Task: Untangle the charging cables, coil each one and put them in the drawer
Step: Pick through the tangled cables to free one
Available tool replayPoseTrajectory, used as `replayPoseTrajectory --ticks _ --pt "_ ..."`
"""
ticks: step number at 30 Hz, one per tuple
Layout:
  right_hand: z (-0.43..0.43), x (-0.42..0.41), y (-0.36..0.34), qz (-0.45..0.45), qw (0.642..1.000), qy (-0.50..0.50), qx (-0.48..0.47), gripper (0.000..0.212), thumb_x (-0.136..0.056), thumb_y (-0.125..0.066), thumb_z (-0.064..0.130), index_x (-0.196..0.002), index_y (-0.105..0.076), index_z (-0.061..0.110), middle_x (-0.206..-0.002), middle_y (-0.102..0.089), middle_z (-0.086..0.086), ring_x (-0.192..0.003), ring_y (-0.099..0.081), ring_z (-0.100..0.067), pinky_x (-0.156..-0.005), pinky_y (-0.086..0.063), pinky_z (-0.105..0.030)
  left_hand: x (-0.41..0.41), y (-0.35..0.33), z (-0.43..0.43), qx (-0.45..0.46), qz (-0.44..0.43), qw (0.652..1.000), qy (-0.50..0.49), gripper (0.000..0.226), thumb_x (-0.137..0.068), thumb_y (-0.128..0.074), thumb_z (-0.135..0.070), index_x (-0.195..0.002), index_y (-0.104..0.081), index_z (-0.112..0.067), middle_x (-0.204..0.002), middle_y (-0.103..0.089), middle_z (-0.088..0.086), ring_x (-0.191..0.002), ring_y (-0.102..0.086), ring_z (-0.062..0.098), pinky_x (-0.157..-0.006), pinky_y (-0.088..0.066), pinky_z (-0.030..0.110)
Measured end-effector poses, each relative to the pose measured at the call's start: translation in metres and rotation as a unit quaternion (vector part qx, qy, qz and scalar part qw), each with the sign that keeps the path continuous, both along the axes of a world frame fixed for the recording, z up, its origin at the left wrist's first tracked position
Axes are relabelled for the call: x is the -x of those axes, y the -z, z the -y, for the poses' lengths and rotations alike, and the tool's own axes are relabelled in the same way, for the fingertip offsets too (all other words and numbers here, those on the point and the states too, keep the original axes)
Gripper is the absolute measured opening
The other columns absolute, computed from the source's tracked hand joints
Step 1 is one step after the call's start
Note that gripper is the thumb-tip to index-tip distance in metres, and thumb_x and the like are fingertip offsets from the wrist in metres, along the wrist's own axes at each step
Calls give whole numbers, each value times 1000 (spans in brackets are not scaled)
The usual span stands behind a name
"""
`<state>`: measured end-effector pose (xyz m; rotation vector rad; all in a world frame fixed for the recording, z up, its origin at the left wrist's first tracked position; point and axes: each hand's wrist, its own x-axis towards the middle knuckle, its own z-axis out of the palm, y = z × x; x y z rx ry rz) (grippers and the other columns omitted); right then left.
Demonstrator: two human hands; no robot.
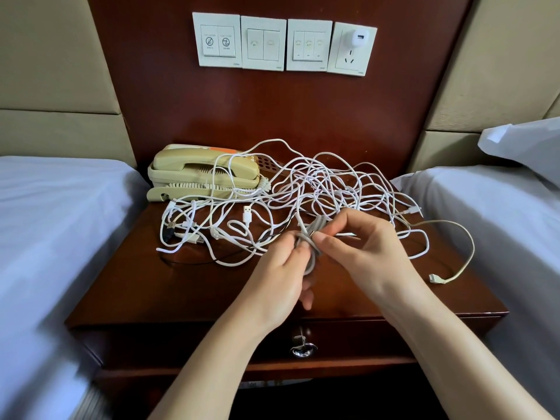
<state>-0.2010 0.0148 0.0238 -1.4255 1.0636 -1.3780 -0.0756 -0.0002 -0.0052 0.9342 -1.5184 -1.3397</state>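
A tangle of white charging cables (318,189) sprawls over the top of a dark wooden nightstand (188,286). Above its front part, my left hand (278,277) grips a small coil of grey-white cable (310,247). My right hand (360,247) pinches the same coil from the right with thumb and fingers. A cream cable with a flat plug (454,268) trails off to the right. A loose USB plug (247,214) lies in the tangle. The drawer (394,338) under the top is closed, with a metal ring pull (304,348).
A beige telephone (206,174) stands at the back left of the nightstand, with cables draped over it. Wall switch plates (263,42) and a socket with a white charger (359,37) are above. Beds with white sheets (45,237) flank both sides.
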Motion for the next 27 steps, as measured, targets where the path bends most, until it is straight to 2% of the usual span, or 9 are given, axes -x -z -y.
replayPoseTrajectory --ticks 3,5,8,10,13,18,21,24,27 --pt "2 3 0 -34 999 2 7 20 -85 -63 -2 -68 -53 2 -54 -64 -11 -45 -63 -22 -45 -50 -25 -2 2 0 12 11 1000 5 23 -102 -31 -15 -98 -53 -11 -75 -38 9 -53 -40 12 -45 -41 29" --pt "3 4 2 -151 986 41 58 18 -83 -67 0 -68 -59 6 -58 -65 -4 -48 -60 -14 -49 -46 -20 -3 6 1 27 36 999 -5 22 -102 -32 -19 -95 -53 -16 -70 -42 5 -55 -41 19 -48 -41 34" --pt "0 1 6 -295 938 110 143 19 -82 -67 1 -70 -62 15 -67 -63 3 -60 -59 -11 -57 -48 -24 -5 9 1 37 49 998 -12 25 -100 -33 -25 -84 -52 -27 -59 -45 -10 -55 -42 23 -49 -41 36" --pt "0 -1 7 -320 919 130 192 17 -83 -65 2 -73 -62 15 -74 -62 3 -69 -59 -11 -63 -47 -28 -5 5 1 34 40 998 -23 25 -101 -33 -23 -86 -52 -23 -57 -44 -10 -54 -42 22 -48 -40 35" --pt "0 -5 11 -350 888 140 264 8 -84 -60 8 -84 -65 13 -83 -61 3 -75 -58 -9 -65 -46 -25 -6 -6 -1 20 -2 999 -37 24 -102 -32 -16 -88 -52 -13 -62 -41 -1 -48 -42 13 -42 -41 28" --pt "4 -10 19 -375 867 144 295 12 -87 -56 9 -96 -64 10 -89 -56 2 -74 -53 -8 -62 -45 -26 -9 -13 -1 -19 -32 999 -18 25 -101 -30 -9 -90 -53 -8 -67 -44 6 -49 -48 9 -43 -42 25" --pt "7 -9 24 -377 862 153 301 14 -92 -52 16 -97 -63 10 -89 -54 2 -71 -52 -9 -60 -44 -27 -11 -11 2 -30 -7 999 -32 25 -100 -33 -9 -87 -54 -6 -66 -50 7 -51 -53 12 -46 -45 26" --pt "10 -12 28 -444 832 164 291 14 -86 -50 13 -95 -60 7 -84 -56 -5 -66 -56 -23 -52 -48 -39 -10 -5 2 -31 62 996 -62 31 -100 -38 -20 -80 -58 -8 -50 -56 -2 -49 -54 17 -52 -48 29" --pt "14 -15 31 -499 816 135 257 19 -72 -55 8 -90 -59 6 -81 -56 -6 -63 -57 -28 -47 -49 -40 -8 -1 2 -49 95 989 -105 33 -99 -41 -23 -75 -60 -8 -45 -56 -4 -36 -48 7 -46 -44 16"
